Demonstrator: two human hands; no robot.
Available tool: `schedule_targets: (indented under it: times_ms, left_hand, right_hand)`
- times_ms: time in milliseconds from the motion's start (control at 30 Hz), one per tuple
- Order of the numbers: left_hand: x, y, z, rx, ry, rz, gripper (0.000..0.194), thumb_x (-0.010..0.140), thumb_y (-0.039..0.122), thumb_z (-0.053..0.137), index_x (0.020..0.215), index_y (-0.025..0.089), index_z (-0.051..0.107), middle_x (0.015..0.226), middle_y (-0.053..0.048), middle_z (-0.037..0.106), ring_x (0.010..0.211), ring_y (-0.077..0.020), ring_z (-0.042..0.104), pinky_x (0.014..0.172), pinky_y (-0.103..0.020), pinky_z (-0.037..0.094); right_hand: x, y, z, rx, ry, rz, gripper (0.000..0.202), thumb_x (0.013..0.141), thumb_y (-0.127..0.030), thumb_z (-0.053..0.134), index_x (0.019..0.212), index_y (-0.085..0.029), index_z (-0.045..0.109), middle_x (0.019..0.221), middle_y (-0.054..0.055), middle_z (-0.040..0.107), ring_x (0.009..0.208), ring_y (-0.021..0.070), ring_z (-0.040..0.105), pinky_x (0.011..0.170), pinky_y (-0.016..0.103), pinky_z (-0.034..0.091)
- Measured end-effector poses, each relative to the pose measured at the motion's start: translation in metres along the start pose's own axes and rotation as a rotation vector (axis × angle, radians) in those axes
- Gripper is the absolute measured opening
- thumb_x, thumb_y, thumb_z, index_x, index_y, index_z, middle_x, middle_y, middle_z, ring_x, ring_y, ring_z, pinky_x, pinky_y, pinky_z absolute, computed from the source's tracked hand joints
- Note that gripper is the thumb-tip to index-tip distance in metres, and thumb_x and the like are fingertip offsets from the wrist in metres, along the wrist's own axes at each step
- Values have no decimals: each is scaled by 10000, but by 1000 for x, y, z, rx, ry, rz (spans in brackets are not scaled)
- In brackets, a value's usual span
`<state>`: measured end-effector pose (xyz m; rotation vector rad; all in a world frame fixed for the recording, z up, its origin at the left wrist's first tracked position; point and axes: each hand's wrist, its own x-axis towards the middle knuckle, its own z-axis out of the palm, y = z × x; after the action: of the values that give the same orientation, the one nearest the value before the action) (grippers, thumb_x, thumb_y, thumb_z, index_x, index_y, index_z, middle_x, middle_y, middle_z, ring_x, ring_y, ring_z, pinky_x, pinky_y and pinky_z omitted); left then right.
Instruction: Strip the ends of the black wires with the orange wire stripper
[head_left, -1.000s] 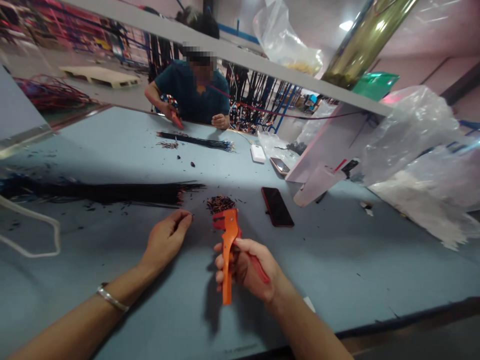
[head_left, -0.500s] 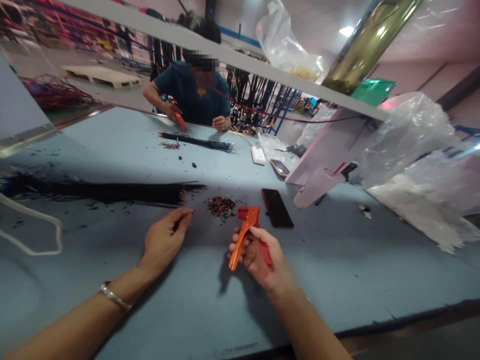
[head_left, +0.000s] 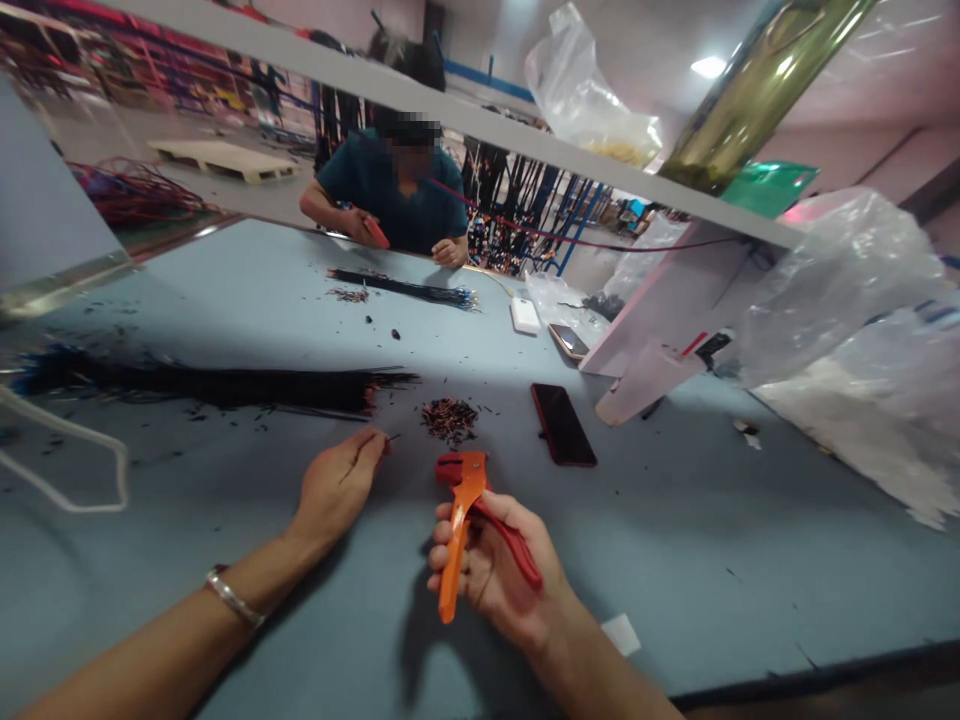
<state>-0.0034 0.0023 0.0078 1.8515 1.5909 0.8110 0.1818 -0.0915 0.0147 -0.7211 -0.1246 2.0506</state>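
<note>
My left hand [head_left: 341, 485] is closed in a pinch, with the short dark end of a wire [head_left: 395, 437] poking out past the fingertips. In my right hand [head_left: 510, 565] are orange-and-red wire strippers [head_left: 466, 510], their handles spread and their red jaw pointing left, a little right of the pinched wire end. Just beyond the strippers lies a small heap of cut insulation bits [head_left: 450, 420]. A long bundle of black wires [head_left: 247, 388] stretches across the table to the left, its trimmed ends close above my left hand.
A dark phone [head_left: 562, 424] lies right of the heap, near a white tube-like holder [head_left: 637, 385]. Across the table [head_left: 315, 640] a co-worker [head_left: 397, 195] holds a red tool by a second wire bundle [head_left: 405, 287]. Plastic bags [head_left: 847, 290] crowd the right side.
The strippers in my right hand have moved left and nearer to me, toward my left hand, and their handles look wider apart. My left hand stays pinched at about the same place.
</note>
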Motion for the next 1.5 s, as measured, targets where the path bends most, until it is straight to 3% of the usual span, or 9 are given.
schedule_targets:
  times_ms: [200, 400, 567, 800, 933, 1033, 1200, 1367, 1500]
  left_hand:
    - [-2, 1, 2, 37, 8, 74, 315, 869, 399, 375, 743, 220, 602, 597, 18, 601, 602, -180, 587, 581, -245, 379]
    - [-1, -2, 4, 45, 5, 143, 337, 893, 437, 379, 881, 237, 651, 749, 5, 678, 712, -181, 631, 635, -234, 400]
    - [0, -3, 5, 33, -33, 167, 366, 895, 430, 358, 880, 216, 655, 752, -24, 691, 721, -198, 636, 637, -250, 407]
    - [0, -2, 3, -8, 28, 133, 344, 869, 414, 386, 837, 208, 660, 754, -18, 708, 716, -191, 626, 640, -246, 415]
    - [2, -2, 2, -58, 47, 101, 330, 849, 409, 401, 821, 198, 654, 720, -11, 690, 703, -182, 605, 635, -243, 419]
    - [2, -2, 2, -69, 50, 83, 309, 828, 409, 424, 813, 197, 648, 689, -2, 671, 651, -173, 583, 606, -243, 414]
    - [1, 0, 1, -65, 28, 111, 275, 818, 381, 431, 792, 198, 635, 665, 10, 649, 633, -168, 574, 590, -238, 412]
    - [1, 0, 0, -69, -6, 101, 290, 813, 386, 439, 788, 183, 645, 693, -8, 672, 674, -181, 600, 616, -242, 433]
    - [1, 0, 0, -110, 41, 89, 297, 808, 400, 459, 812, 177, 655, 734, -12, 691, 712, -185, 619, 662, -243, 451]
  right_hand:
    - [11, -19, -10, -64, 49, -224, 260, 839, -339, 484, 906, -123, 611, 771, 57, 643, 687, 188, 642, 698, 344, 524]
    - [11, -26, -15, -190, -97, -365, 289, 779, -345, 545, 999, -171, 613, 808, 21, 628, 702, 169, 612, 709, 343, 508]
    - [13, -23, -20, -330, -189, -410, 346, 733, -301, 583, 1058, -182, 597, 813, 18, 626, 743, 181, 614, 744, 345, 490]
    - [21, -32, -8, -404, -172, -285, 340, 731, -290, 572, 1038, -149, 614, 814, 40, 644, 739, 186, 625, 765, 363, 494]
    - [26, -42, -1, -338, -146, -343, 301, 725, -289, 550, 994, -178, 628, 820, 32, 645, 735, 191, 617, 780, 396, 500]
    - [27, -42, -7, -289, -127, -426, 289, 719, -274, 567, 991, -198, 628, 818, 23, 638, 753, 190, 615, 796, 389, 496]
    - [29, -32, -18, -304, -217, -394, 324, 724, -291, 587, 1031, -191, 614, 830, 19, 630, 759, 173, 620, 746, 326, 492]
    - [27, -20, -13, -563, -288, -411, 412, 704, -257, 633, 1101, -165, 569, 849, 43, 622, 742, 187, 624, 683, 321, 483]
    - [20, -12, -10, -923, -283, -578, 424, 744, -248, 629, 1150, -171, 535, 872, 45, 605, 763, 178, 582, 717, 321, 468]
